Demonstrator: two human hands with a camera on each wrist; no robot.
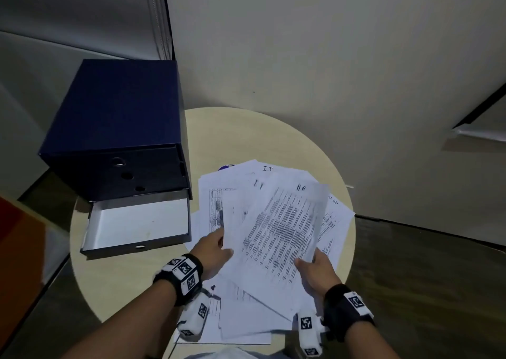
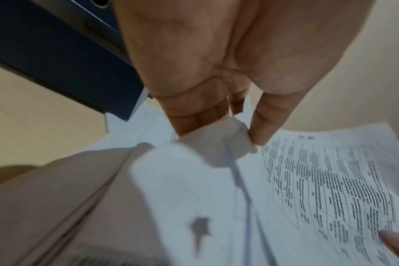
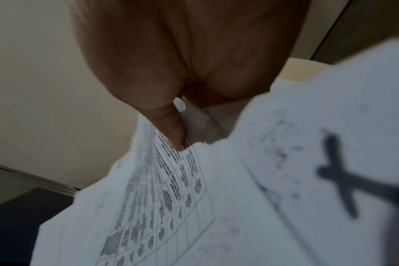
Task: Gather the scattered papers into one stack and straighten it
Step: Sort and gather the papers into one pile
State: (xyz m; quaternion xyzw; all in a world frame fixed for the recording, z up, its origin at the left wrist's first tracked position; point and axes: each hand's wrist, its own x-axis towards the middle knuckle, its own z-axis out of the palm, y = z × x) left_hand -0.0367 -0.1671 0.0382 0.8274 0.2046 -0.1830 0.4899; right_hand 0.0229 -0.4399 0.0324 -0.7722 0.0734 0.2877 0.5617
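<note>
Round table (image 1: 131, 290) carried a blue drawer box (image 1: 115, 128), bottom drawer open, beside it the papers (image 1: 279, 227) fanned unevenly at table centre. Left hand (image 1: 212, 252) pinched the sheets' left edge; right hand (image 1: 315, 272) gripped their lower right corner.

Head view dim, cool cast, wide-angle bending of the wall lines at the frame edges. White printed paper sheets (image 1: 284, 221) brightest, text soft, unreadable. Dark blue cardboard drawer box (image 1: 117, 128), upper left, nearly black in front. Both wrist views motion-blurred; near paper edges out of focus, lower corners dark.
</note>
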